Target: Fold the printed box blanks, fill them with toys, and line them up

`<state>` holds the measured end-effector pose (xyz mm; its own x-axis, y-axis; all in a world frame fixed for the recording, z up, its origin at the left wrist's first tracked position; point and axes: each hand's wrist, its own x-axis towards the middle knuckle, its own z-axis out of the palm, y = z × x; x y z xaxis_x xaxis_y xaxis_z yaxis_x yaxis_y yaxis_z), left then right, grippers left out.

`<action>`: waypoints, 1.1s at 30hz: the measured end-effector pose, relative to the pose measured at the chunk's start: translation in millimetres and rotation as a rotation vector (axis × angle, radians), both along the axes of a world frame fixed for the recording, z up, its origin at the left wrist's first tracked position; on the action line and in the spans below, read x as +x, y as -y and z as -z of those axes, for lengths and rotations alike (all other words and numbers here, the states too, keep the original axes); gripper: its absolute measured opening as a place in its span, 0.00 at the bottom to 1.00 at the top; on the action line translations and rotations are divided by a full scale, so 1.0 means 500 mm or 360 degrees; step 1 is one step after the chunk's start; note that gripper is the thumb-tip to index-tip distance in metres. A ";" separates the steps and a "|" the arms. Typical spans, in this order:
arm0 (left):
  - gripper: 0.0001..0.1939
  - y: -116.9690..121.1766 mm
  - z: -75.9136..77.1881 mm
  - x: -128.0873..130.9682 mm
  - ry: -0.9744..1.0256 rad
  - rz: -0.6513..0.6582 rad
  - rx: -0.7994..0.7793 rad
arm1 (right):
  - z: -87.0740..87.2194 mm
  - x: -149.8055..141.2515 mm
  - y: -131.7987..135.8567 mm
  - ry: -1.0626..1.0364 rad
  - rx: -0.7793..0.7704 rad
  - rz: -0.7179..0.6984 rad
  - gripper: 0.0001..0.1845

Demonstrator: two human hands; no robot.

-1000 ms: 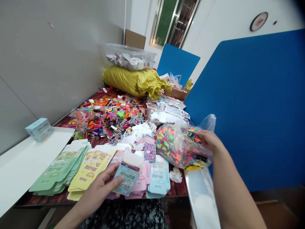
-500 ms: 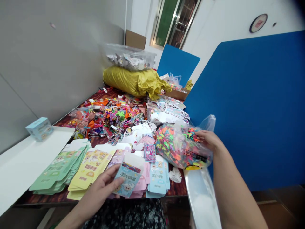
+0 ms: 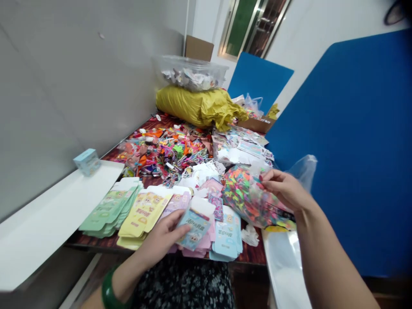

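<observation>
My left hand grips a small light-blue cardboard box with its top flap open and something colourful showing at the mouth. My right hand is above a clear plastic bag full of small bright pieces. Its thumb and fingers are pinched together, with a bit of red and teal at the tips, too small to name exactly. Flat box blanks lie in stacks near the table's front edge: green, yellow, purple, pink and blue. A patterned card rests just behind the held box.
A heap of colourful trinkets covers the table's middle. Behind it, a clear tub sits on a yellow sack. A closed blue box stands on a white board at left. A blue panel borders the right side.
My right hand has drawn up and back from inside the bag's opening, now pinching something small. My left hand still holds the blue box. The whole view has shifted, moving the scene rightward.
</observation>
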<state>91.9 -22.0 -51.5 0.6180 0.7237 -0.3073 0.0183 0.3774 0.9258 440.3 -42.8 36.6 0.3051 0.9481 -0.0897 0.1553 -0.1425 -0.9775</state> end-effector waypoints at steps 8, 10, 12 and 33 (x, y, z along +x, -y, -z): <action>0.22 -0.007 0.020 0.008 0.0311 -0.0052 0.0096 | 0.025 -0.270 -0.025 0.0555 0.0161 -0.0719 0.03; 0.21 -0.007 0.023 0.001 0.0338 -0.0101 0.0108 | 0.031 -0.307 -0.029 0.0882 0.0243 -0.0847 0.07; 0.20 -0.008 0.024 -0.008 0.0363 -0.0167 0.0113 | 0.034 -0.330 -0.035 0.1017 0.0290 -0.0948 0.10; 0.21 0.002 0.026 -0.111 0.0448 -0.0125 -0.0003 | 0.174 -0.435 -0.329 0.1604 0.0034 -0.0726 0.11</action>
